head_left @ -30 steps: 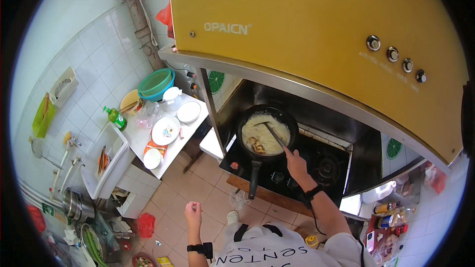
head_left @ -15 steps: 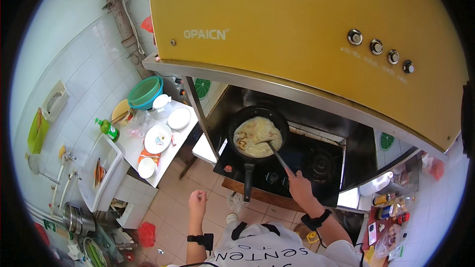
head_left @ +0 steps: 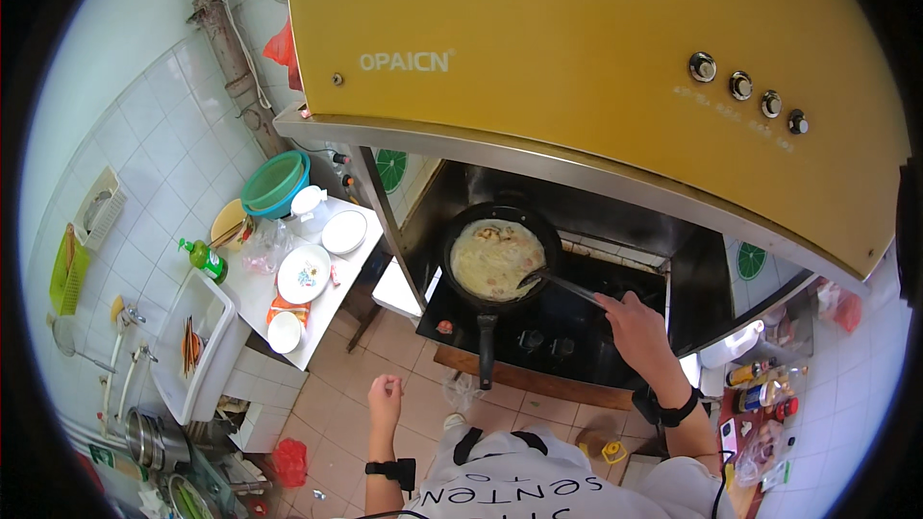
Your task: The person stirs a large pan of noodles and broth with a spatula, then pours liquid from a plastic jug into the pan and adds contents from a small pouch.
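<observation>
A black wok (head_left: 498, 306) sits on the left burner of the stove, its handle (head_left: 486, 351) pointing toward me. Pale yellowish food (head_left: 490, 264) fills its bottom, with a browned patch near the far rim. My right hand (head_left: 635, 327) is closed around the long handle of a spatula (head_left: 572, 285), reaching in from the right. The spatula's dark head rests at the right side of the food, partly sunk in it. Away from the stove, my left hand (head_left: 385, 394) hangs over the floor with loosely curled fingers and nothing visible in it.
Overhead, a yellow range hood (head_left: 577, 38) juts toward me. On the left, a white table (head_left: 322, 312) bears plates, a bowl and basins beside a sink (head_left: 216, 360). Bottles (head_left: 760, 394) crowd the right side. A red bag (head_left: 288, 461) lies on the floor.
My right hand has moved right and slightly away from me with the spatula, whose handle now lies flatter. The browned patch has shifted from the food's left side to the far rim.
</observation>
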Demonstrator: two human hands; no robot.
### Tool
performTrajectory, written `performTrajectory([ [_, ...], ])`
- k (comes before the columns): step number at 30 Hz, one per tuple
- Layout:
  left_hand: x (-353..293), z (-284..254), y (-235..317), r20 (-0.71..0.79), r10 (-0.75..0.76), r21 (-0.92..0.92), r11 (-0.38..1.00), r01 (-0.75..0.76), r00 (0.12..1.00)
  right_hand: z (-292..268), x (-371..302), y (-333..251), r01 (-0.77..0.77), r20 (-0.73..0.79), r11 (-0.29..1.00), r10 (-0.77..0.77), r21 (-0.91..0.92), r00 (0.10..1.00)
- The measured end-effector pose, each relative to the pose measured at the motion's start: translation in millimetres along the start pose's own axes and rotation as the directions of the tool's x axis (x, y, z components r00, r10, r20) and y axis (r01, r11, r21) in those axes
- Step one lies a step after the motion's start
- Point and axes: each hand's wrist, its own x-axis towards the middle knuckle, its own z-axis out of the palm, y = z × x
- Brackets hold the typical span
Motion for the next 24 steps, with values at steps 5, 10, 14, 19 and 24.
performTrajectory([
  [5,-1,-8,-2,-0.013,-0.019,0.003,1.000,0.019,1.000,18,7,-2,0.043,0.072,0.996,-0.038,-0.075,0.997],
  [10,-8,-17,1,-0.064,-0.045,-0.008,0.999,0.044,0.997,65,11,-5,0.019,0.145,1.000,-0.016,-0.017,0.989],
  [14,-18,-26,-13,-0.118,-0.077,-0.017,0.997,0.075,0.990,99,21,-8,-0.041,0.117,0.999,0.038,0.026,0.992],
  [19,-34,-41,-32,-0.174,-0.148,-0.034,0.989,0.144,0.973,132,38,-10,-0.028,0.060,1.000,0.029,-0.010,0.998],
  [24,-43,-52,-35,-0.206,-0.162,-0.033,0.987,0.158,0.965,162,54,-8,-0.113,0.039,0.993,0.112,0.023,0.993],
])
